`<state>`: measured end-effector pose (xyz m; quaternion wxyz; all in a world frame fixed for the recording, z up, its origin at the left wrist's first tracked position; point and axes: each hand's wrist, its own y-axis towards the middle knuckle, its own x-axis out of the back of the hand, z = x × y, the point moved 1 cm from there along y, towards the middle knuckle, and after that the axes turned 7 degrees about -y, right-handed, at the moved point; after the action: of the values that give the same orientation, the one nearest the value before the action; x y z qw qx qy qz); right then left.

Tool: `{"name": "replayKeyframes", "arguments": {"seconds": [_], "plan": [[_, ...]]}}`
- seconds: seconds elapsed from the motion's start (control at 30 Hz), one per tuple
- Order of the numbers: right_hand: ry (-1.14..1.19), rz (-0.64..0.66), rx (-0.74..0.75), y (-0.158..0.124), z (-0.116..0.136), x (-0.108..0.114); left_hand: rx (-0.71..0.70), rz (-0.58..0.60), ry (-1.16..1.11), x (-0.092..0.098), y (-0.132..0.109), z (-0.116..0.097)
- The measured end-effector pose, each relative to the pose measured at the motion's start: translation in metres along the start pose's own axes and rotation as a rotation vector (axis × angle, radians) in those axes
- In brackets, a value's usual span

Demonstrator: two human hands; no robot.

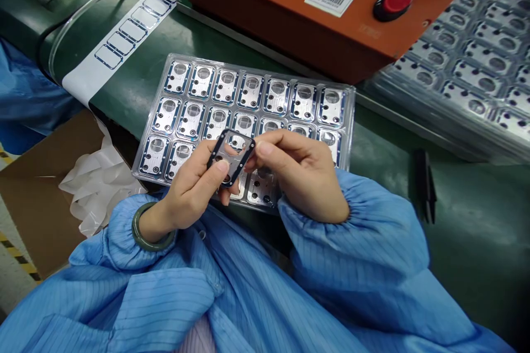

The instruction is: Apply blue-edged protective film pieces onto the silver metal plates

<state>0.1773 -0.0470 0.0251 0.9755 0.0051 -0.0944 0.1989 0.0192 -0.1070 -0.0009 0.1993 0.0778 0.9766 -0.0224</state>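
Between thumb and fingers, my left hand (196, 182) holds a small metal plate (232, 159) with a dark blue border, a large opening and several small holes. My right hand (300, 171) pinches at the plate's upper right edge, thumb and forefinger together; whether a thin piece sits between those fingertips I cannot make out. Both hands are over a clear plastic tray (244, 109), whose pockets hold several similar silvery plates in rows. Part of the tray's near side is hidden by my hands and sleeves.
An orange machine (290, 16) with red switches stands behind the tray. A white strip with blue frame-shaped stickers (132, 33) lies at left, above a cardboard box (45, 193) of crumpled backing strip (97, 182). Black tweezers (425, 186) and stacked trays (467, 83) are at right.
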Motion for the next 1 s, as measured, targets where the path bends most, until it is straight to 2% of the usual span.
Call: {"name": "replayKeyframes", "arguments": {"seconds": [0.33, 0.57, 0.8, 1.0], "plan": [[-0.019, -0.050, -0.022, -0.001, 0.002, -0.002, -0.015, 0.028, 0.179, -0.002, 0.001, -0.002], [-0.003, 0.133, 0.025, -0.001, 0.002, -0.006, -0.100, 0.025, 0.150, 0.000, 0.003, 0.005], [-0.045, 0.101, 0.010, -0.002, 0.002, -0.006, -0.015, -0.028, 0.278, 0.003, 0.001, -0.002], [-0.033, 0.221, -0.015, 0.000, 0.004, 0.007, -0.176, -0.008, 0.363, 0.000, 0.003, -0.015]]}}
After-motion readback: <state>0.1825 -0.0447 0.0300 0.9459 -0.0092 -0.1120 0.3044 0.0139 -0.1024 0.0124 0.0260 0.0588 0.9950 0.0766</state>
